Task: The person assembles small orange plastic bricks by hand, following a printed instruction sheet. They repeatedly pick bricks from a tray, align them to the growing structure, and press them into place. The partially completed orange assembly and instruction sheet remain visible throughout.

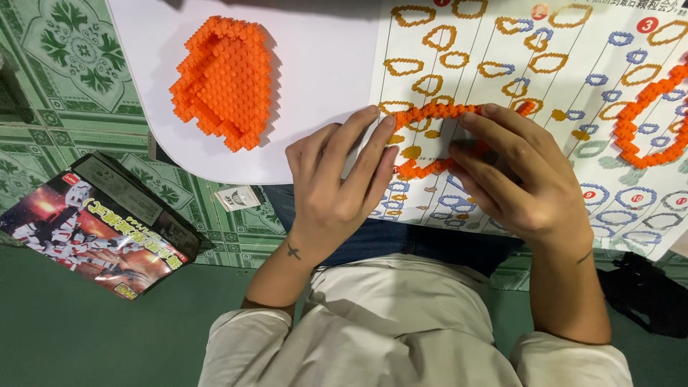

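Nearest the camera, the person's pale sleeves lead to two hands. The left hand (337,179) and right hand (512,175) lie with fingers spread, pressing on a thin orange ring of tiny plastic building blocks (437,111) that rests on the printed instruction sheet (566,86). The ring looks light, rigid but likely to snap at its joints; it is best held along its thicker runs. The hands hide its middle. A second orange block strip (656,122) is cut off at the right edge.

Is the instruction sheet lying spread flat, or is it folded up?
Spread flat. The instruction sheet lies open across the white board, its rows of diagrams showing, with both hands pressing an orange brick ring onto it.
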